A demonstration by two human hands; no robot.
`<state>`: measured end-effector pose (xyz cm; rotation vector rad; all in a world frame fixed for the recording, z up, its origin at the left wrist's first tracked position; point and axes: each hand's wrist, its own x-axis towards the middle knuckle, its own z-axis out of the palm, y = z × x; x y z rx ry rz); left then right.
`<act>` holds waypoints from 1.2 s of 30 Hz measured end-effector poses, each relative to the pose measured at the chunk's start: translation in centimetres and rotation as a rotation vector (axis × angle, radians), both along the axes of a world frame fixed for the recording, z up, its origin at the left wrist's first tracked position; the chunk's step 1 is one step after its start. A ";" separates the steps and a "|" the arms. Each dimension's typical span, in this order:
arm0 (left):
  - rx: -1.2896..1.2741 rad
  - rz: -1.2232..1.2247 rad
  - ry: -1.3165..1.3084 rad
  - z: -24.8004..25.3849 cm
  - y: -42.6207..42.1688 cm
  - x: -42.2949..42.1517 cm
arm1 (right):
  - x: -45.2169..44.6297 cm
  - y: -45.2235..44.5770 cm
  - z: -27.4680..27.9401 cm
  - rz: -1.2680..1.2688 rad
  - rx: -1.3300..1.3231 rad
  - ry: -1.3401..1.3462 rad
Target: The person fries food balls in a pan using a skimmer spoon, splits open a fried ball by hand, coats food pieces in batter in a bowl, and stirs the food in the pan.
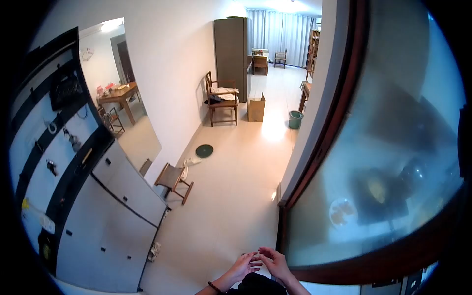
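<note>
Low in the view, in front of my dark clothing, my left hand (244, 267) and my right hand (275, 263) are close together. The fingers of the left are spread and point to the right, and nothing shows in them. A dark beaded bracelet (214, 286) circles my left wrist. My right hand is loosely curved, its fingertips near or touching those of the left; I cannot tell which. No object is visible in it. Nearest to my right arm is the dark frame (281, 231) of a frosted glass panel (373, 162).
Grey cabinets (93, 236) and a wall mirror (120, 98) line the left. Along the hallway stand a folding stool (172, 176), a round green disc (204, 151), a wooden armchair (223, 102), a cardboard box (255, 109), a green bin (295, 119) and a tall fridge (231, 59).
</note>
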<state>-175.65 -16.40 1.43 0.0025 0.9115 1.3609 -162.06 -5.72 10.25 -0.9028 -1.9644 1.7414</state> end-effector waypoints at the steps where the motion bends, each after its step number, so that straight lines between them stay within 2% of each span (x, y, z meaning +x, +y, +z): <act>1: 0.002 0.001 0.011 0.3 2.3 -2.3 | -2.2 2.4 0.1 0.001 0.002 0.011; 4: -0.007 0.026 0.008 1.0 7.1 -8.4 | -8.0 7.9 0.4 0.005 0.039 0.088; 7: -0.036 -0.011 0.136 6.2 11.7 -14.1 | -13.4 13.3 2.6 0.039 0.107 0.131; 14: 0.032 -0.093 0.072 6.3 24.3 -24.9 | -21.8 23.9 2.8 -0.075 0.202 0.092; 19: 0.094 -0.301 0.024 5.0 34.1 -30.6 | -24.8 29.6 1.8 -0.305 0.189 -0.038; 21: -0.015 -0.399 0.004 6.2 38.3 -31.5 | -26.0 31.3 3.5 -0.398 0.189 -0.066; 23: -0.024 -0.535 0.016 5.0 41.8 -30.8 | -26.4 32.3 4.6 -0.507 0.344 -0.053; 24: -0.064 -0.634 0.025 4.0 42.4 -30.5 | -28.1 32.0 10.2 -0.568 0.588 -0.119; 25: -0.078 -0.723 0.027 2.9 42.9 -30.1 | -28.6 31.6 10.1 -0.653 0.569 -0.146; 27: -0.032 -0.914 -0.040 0.9 43.6 -28.2 | -27.8 30.3 9.4 -0.661 0.684 -0.219; 28: -0.056 -0.953 -0.046 2.5 43.7 -27.2 | -26.5 29.0 4.8 -0.673 0.707 -0.257; 30: -0.070 -1.089 -0.006 10.9 44.1 -25.0 | -21.9 24.2 -5.1 -0.796 0.153 -0.590; 31: -0.076 -1.115 0.032 13.4 43.8 -23.8 | -19.6 21.8 -9.9 -0.806 -0.110 -0.771; 32: 0.155 -1.182 -0.013 9.2 42.9 -22.3 | -17.8 17.4 -13.2 -1.069 -0.354 -0.444; 33: 0.157 -1.255 -0.015 9.7 42.2 -20.8 | -16.1 13.0 -16.5 -1.355 -0.542 -0.086; 35: 0.424 -1.561 0.193 11.6 39.5 -18.2 | -16.3 8.1 -11.1 -1.620 -0.793 0.044; 36: 0.580 -1.615 0.327 9.9 37.0 -16.5 | -16.4 6.7 -7.3 -1.711 -0.896 0.198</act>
